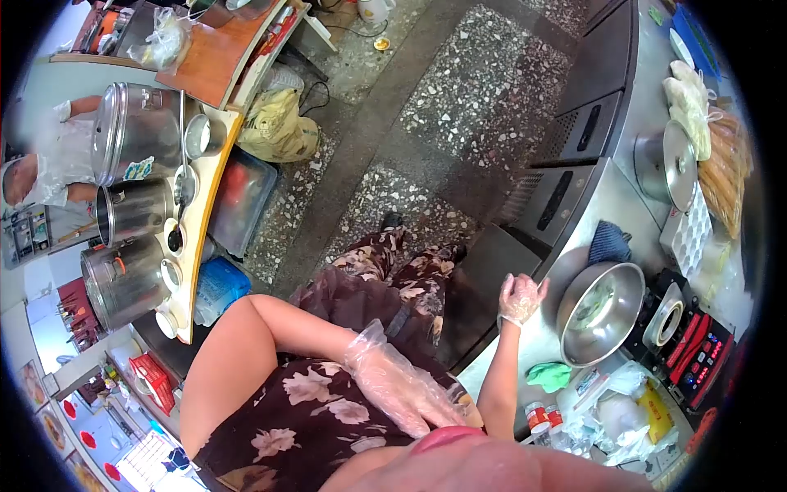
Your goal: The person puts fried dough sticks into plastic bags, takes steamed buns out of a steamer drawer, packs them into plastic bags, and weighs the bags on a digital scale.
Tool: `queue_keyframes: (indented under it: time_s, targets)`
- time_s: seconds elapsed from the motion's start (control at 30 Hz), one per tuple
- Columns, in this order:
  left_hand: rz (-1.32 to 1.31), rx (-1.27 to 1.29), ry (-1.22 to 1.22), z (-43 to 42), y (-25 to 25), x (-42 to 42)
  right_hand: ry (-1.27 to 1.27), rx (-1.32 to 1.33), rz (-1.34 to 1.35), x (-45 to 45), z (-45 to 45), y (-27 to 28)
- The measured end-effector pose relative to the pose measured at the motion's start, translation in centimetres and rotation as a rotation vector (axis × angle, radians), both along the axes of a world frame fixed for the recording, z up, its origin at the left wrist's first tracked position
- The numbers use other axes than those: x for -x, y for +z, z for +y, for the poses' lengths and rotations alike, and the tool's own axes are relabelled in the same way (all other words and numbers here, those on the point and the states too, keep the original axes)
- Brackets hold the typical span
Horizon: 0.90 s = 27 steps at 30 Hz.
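Both of my hands wear clear plastic gloves. My left hand (403, 392) lies across my chest with its fingers stretched out toward my right upper arm. It holds nothing that I can see. My right hand (520, 300) is raised beside the metal counter (537, 336), its fingers apart and slightly bent, with nothing in it. Just right of that hand stands a large steel bowl (571, 316) with something pale green in the bottom. A dark blue cloth (611, 243) lies by the bowl's far side. On the near side is a crumpled green cloth or glove (549, 376).
A black and red cooker with a lit panel (701, 357), plastic bags (619, 414), red-labelled jars (538, 418) and a lidded pot (676, 164) crowd the counter. Across the speckled floor (479, 90), large steel pots (135, 135) line a wooden-edged table (215, 189). Another person (70, 152) is behind them.
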<state>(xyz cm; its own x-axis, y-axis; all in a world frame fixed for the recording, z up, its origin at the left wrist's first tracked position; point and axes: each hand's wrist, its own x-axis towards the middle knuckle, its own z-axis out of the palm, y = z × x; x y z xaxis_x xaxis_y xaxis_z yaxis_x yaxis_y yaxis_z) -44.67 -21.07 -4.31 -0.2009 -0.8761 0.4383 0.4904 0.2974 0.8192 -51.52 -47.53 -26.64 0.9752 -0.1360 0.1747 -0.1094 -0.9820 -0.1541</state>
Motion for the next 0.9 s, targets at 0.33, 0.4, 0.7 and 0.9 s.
queue_keyframes:
  time_s: [0.33,0.4,0.7,0.9]
  targets:
    - [-0.095,-0.029,0.112,3.5,2.5,1.5,-0.012,0.087,0.13,0.1,0.8,0.7]
    - [-0.144,-0.029,0.177,4.5,2.9,2.0,0.0,0.07,0.124,0.0,1.2,1.1]
    - [-0.238,-0.041,0.516,8.0,4.5,4.3,0.068,0.197,0.241,0.6,0.9,0.3]
    - [-0.11,-0.072,0.753,10.5,5.1,5.3,0.087,0.238,0.261,0.8,0.9,0.3]
